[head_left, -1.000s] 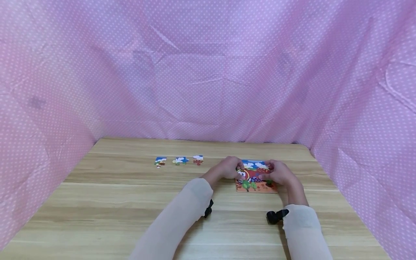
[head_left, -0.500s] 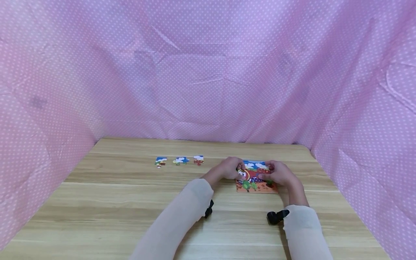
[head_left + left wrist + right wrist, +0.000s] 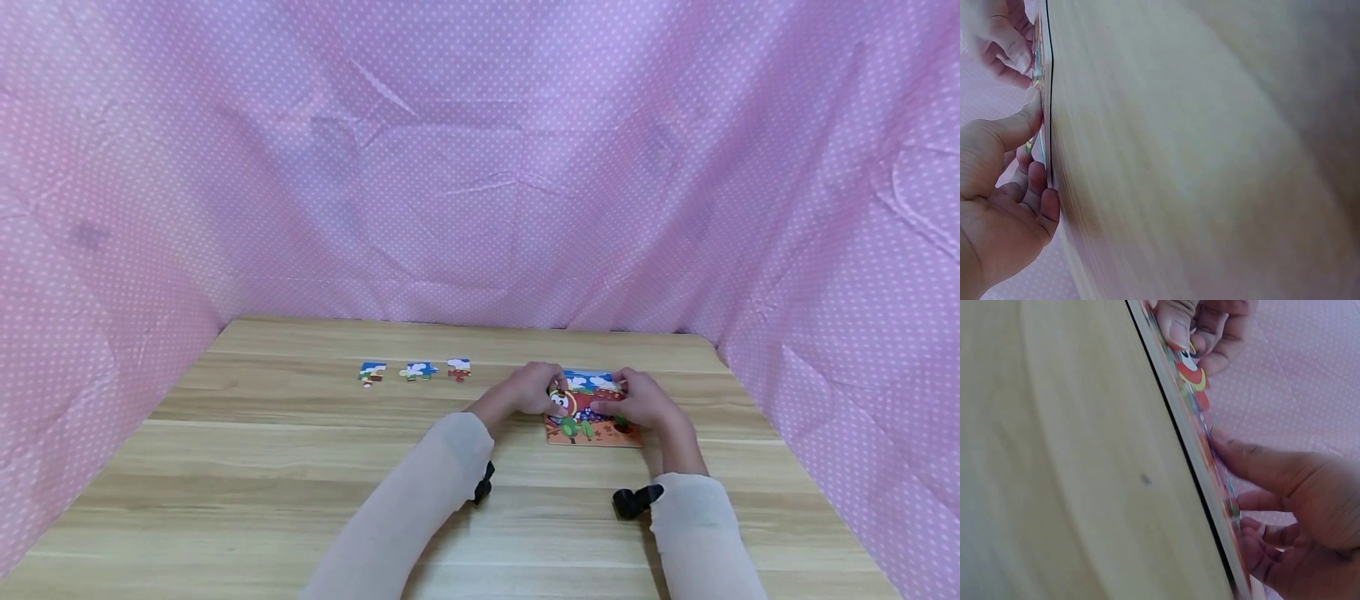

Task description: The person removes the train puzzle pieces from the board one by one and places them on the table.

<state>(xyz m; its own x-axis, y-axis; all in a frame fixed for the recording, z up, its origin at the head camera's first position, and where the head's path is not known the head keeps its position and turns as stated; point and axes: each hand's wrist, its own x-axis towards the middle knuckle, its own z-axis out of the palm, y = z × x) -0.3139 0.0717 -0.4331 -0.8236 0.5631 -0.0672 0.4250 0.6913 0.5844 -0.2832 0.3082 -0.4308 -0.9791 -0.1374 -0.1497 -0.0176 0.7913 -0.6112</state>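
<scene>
A jigsaw puzzle (image 3: 596, 433) in a flat tray lies right of centre on the table, with a red cartoon figure, clouds and green plants. My left hand (image 3: 532, 389) is over its left side, thumb and fingers pinching a puzzle piece (image 3: 1192, 375) with a white eye and a yellow band. That piece stands tilted up from the picture in the right wrist view. At the right side is my right hand (image 3: 647, 402); its thumb (image 3: 1241, 455) rests on the picture and its other fingers touch down near the tray's edge.
Three loose puzzle pieces lie apart in a row to the left: one with a blue top (image 3: 371, 372), a blue-and-white one (image 3: 418, 371) and a red-and-white one (image 3: 459, 369). Pink dotted cloth (image 3: 480, 208) hangs around the wooden table (image 3: 300, 467).
My right hand has shifted slightly left, its thumb further over the picture. The left hand keeps its place at the puzzle's left side. The loose pieces have not moved.
</scene>
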